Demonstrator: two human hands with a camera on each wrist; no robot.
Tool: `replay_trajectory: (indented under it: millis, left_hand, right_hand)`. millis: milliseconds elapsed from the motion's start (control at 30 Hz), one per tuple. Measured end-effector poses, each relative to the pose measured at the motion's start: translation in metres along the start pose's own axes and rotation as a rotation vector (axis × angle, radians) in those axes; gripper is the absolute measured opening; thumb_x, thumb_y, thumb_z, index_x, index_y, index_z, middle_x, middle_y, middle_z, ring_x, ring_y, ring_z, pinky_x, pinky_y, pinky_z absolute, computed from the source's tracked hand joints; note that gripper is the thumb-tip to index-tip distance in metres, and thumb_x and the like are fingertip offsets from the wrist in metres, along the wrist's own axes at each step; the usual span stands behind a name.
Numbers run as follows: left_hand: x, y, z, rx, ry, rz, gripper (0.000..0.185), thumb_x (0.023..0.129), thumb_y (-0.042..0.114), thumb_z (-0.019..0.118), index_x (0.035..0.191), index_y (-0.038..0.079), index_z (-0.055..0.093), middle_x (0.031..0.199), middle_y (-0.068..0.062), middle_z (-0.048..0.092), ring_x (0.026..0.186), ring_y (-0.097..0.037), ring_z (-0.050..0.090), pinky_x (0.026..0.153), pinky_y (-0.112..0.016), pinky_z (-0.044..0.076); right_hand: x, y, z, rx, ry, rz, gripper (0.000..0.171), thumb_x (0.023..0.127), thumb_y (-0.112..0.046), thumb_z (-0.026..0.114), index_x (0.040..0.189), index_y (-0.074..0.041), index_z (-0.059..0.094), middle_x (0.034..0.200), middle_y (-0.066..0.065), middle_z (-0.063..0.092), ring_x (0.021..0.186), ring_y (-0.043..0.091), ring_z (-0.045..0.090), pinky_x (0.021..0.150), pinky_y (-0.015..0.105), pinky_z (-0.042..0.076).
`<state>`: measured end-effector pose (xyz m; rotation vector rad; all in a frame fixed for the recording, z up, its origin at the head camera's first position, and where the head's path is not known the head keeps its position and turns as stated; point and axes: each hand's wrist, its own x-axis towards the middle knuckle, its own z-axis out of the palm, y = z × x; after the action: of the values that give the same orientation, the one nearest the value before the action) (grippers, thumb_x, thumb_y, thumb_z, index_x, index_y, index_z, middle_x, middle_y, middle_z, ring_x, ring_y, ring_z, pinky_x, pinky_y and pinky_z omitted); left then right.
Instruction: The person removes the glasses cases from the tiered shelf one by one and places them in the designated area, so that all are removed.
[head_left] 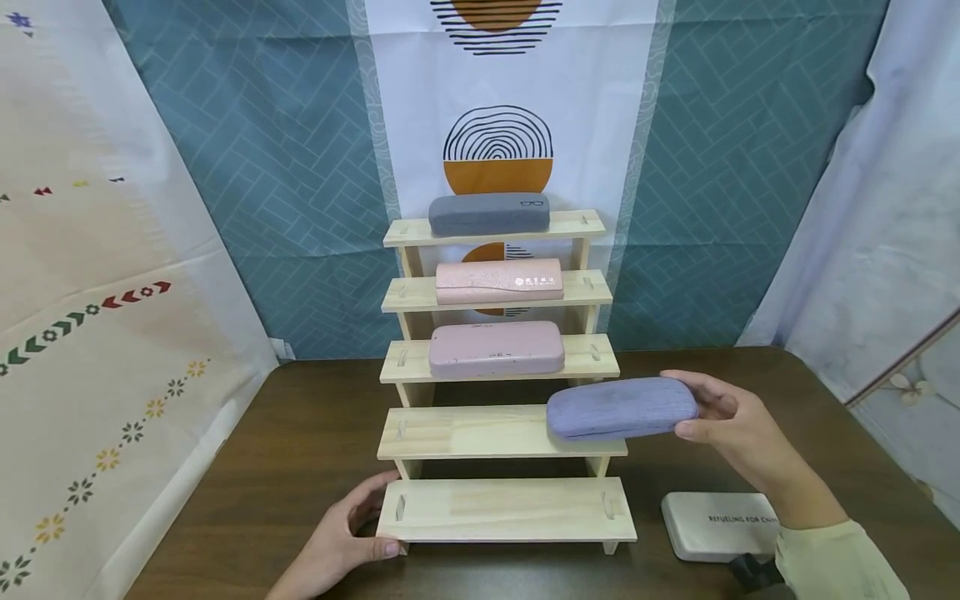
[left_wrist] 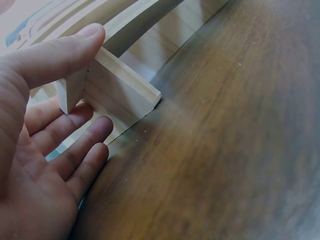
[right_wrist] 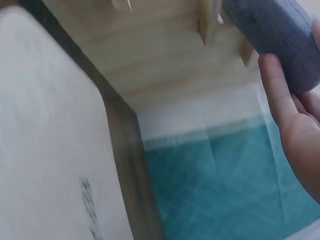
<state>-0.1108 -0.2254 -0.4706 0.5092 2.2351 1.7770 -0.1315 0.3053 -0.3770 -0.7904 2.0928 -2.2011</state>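
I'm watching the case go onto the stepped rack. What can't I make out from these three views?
- Head view: whether the purple case touches the shelf; its underside is hidden.
- Head view: white case is partly covered by the right hand's sleeve, lettering cut off.
- Right wrist view: blurred, purple case cut off by the edge.
- Left wrist view: left hand hides part of the rack's corner.

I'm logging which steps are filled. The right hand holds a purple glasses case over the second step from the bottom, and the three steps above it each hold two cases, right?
Not quite: each of those three steps holds one case, as the head view shows. The right hand does hold the purple case there.
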Motion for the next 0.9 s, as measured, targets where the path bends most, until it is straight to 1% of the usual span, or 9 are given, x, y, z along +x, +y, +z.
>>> replay_trajectory:
  millis: [200, 367, 533, 633, 767, 900]
  left_hand:
    - [0.001, 0.002, 0.0, 0.0, -0.009, 0.006, 0.075, 0.083, 0.003, 0.081, 0.148, 0.012, 0.045, 0.127, -0.017, 0.059, 0.112, -0.028, 0.06, 0.092, -0.031, 0.048]
    - [0.001, 0.003, -0.001, 0.012, -0.012, 0.011, 0.075, 0.083, 0.003, 0.081, 0.148, 0.011, 0.045, 0.127, -0.018, 0.059, 0.113, -0.028, 0.06, 0.093, -0.03, 0.048]
    - [0.0, 0.003, 0.0, 0.017, -0.012, -0.012, 0.075, 0.084, 0.005, 0.081, 0.148, 0.012, 0.045, 0.127, -0.018, 0.058, 0.112, -0.029, 0.06, 0.092, -0.031, 0.048]
    - [0.0, 0.004, 0.0, 0.021, 0.0, -0.024, 0.075, 0.083, 0.005, 0.082, 0.148, 0.012, 0.046, 0.126, -0.017, 0.059, 0.111, -0.029, 0.06, 0.092, -0.03, 0.047]
    - [0.0, 0.003, 0.001, 0.023, 0.014, -0.02, 0.076, 0.081, 0.004, 0.082, 0.147, 0.012, 0.047, 0.125, -0.015, 0.06, 0.11, -0.028, 0.061, 0.093, -0.03, 0.047]
    - [-0.001, 0.003, 0.002, 0.027, 0.02, -0.031, 0.076, 0.081, 0.004, 0.083, 0.147, 0.013, 0.047, 0.124, -0.015, 0.06, 0.111, -0.028, 0.06, 0.093, -0.03, 0.046]
  right_hand:
    - [-0.01, -0.004, -0.025, 0.045, 0.016, -0.02, 0.059, 0.09, 0.025, 0.049, 0.145, 0.004, 0.048, 0.134, 0.009, 0.061, 0.11, 0.017, 0.063, 0.091, 0.028, 0.051]
    - [-0.015, -0.009, -0.04, 0.081, 0.012, -0.048, 0.058, 0.09, 0.026, 0.047, 0.146, 0.007, 0.045, 0.132, 0.01, 0.062, 0.109, 0.017, 0.064, 0.091, 0.028, 0.051]
    - [-0.021, -0.013, -0.053, 0.054, 0.024, -0.058, 0.06, 0.089, 0.027, 0.044, 0.146, 0.008, 0.044, 0.13, 0.008, 0.063, 0.108, 0.015, 0.064, 0.089, 0.028, 0.052]
    - [-0.024, -0.014, -0.062, 0.066, 0.025, -0.076, 0.061, 0.088, 0.029, 0.043, 0.145, 0.009, 0.044, 0.131, 0.009, 0.063, 0.109, 0.016, 0.065, 0.089, 0.028, 0.052]
    - [-0.028, -0.014, -0.068, 0.033, 0.058, -0.056, 0.062, 0.087, 0.03, 0.044, 0.144, 0.007, 0.047, 0.13, 0.009, 0.063, 0.107, 0.015, 0.066, 0.086, 0.027, 0.053]
    - [-0.031, -0.014, -0.068, -0.036, 0.079, 0.006, 0.061, 0.087, 0.029, 0.048, 0.143, 0.005, 0.049, 0.126, 0.006, 0.066, 0.104, 0.013, 0.067, 0.083, 0.027, 0.054]
